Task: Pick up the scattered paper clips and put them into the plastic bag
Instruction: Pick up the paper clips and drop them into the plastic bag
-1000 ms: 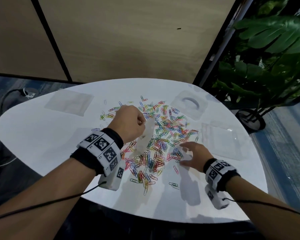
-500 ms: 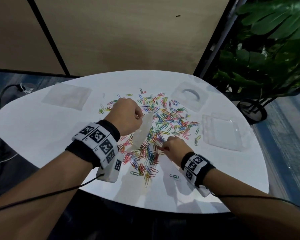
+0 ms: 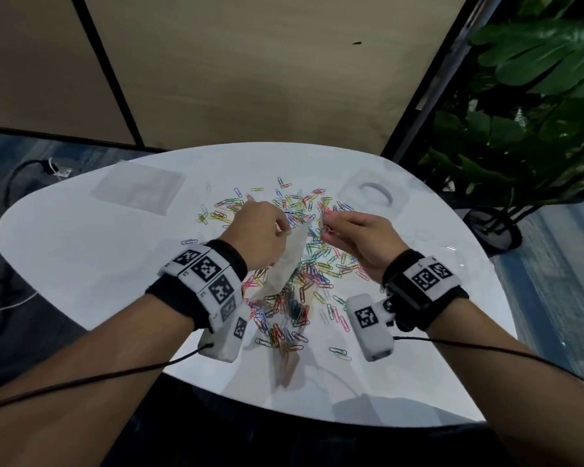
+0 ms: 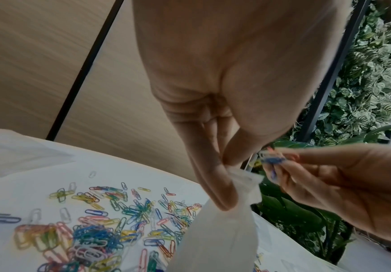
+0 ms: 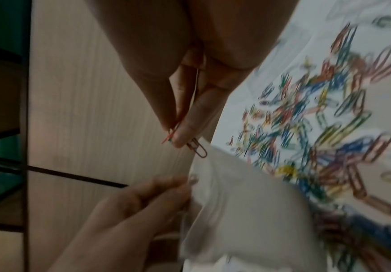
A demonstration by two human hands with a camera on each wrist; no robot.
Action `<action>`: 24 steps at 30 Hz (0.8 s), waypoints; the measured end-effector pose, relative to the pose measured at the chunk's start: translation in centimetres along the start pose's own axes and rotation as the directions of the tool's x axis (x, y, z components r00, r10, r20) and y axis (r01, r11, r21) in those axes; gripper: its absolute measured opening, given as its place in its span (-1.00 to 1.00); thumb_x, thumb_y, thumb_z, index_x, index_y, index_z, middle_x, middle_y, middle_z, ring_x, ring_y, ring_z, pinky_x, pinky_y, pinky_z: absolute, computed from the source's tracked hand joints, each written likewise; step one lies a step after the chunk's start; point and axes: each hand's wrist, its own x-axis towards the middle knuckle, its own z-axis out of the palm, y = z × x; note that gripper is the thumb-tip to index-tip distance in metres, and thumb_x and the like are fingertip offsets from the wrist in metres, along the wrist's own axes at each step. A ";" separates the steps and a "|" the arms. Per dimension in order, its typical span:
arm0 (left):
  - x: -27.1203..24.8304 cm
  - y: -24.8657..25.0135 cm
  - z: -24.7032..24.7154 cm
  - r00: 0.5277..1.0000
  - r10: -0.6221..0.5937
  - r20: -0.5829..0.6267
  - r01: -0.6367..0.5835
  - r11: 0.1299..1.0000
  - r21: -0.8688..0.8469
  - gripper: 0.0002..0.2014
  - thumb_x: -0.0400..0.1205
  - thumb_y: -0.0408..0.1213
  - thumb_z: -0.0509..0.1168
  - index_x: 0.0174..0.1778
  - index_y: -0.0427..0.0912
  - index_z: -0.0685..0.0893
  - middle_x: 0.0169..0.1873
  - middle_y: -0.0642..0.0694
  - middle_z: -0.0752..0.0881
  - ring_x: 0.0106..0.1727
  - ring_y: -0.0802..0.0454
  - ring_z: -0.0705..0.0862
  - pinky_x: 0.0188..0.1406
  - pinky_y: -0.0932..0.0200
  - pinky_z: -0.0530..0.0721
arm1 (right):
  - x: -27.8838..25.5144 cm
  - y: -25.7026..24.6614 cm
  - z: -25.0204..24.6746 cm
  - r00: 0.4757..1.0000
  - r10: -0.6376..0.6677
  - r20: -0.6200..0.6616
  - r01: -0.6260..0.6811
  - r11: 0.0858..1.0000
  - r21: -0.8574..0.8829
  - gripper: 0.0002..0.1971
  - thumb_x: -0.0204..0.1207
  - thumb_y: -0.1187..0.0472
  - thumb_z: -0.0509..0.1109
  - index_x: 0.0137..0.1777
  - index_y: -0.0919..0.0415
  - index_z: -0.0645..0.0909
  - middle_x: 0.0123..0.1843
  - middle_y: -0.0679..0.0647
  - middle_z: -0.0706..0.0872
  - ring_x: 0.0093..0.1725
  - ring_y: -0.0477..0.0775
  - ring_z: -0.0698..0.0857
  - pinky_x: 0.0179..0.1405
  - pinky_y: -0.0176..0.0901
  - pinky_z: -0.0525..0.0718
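Many coloured paper clips [image 3: 304, 274] [image 4: 101, 237] [image 5: 318, 128] lie scattered over the middle of the white table [image 3: 81, 257]. My left hand [image 3: 260, 234] [image 4: 222, 165] pinches the top edge of a clear plastic bag [image 3: 289, 264] [image 4: 220, 235] [image 5: 243, 208], which hangs down above the clips. My right hand [image 3: 351, 230] [image 5: 183, 136] is raised beside the bag's mouth and pinches a few paper clips [image 4: 271, 160] [image 5: 198, 147] between thumb and fingers.
An empty clear bag [image 3: 137, 192] lies flat at the table's back left. Clear plastic packs [image 3: 373, 193] sit at the back right and one [image 3: 452, 261] at the right edge. A leafy plant [image 3: 520, 106] in a pot stands right of the table.
My right hand left the table with a few clips pinched in it and rose to the bag's mouth. The left hand keeps holding the bag up.
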 end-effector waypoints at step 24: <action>-0.5 -0.2 -0.3 0.997 -0.033 -0.069 0.009 0.948 -0.319 -0.91 0.76 -0.39 0.25 0.08 -0.24 0.67 -0.41 -0.24 0.75 -0.61 -0.02 0.75 -0.51 0.03 0.83 | -0.5 2.3 5.2 0.891 -0.367 0.266 0.387 0.311 -0.868 -0.64 0.51 0.41 0.34 0.26 0.18 0.74 -0.10 0.14 0.83 -0.17 0.03 0.73 0.06 -0.13 0.71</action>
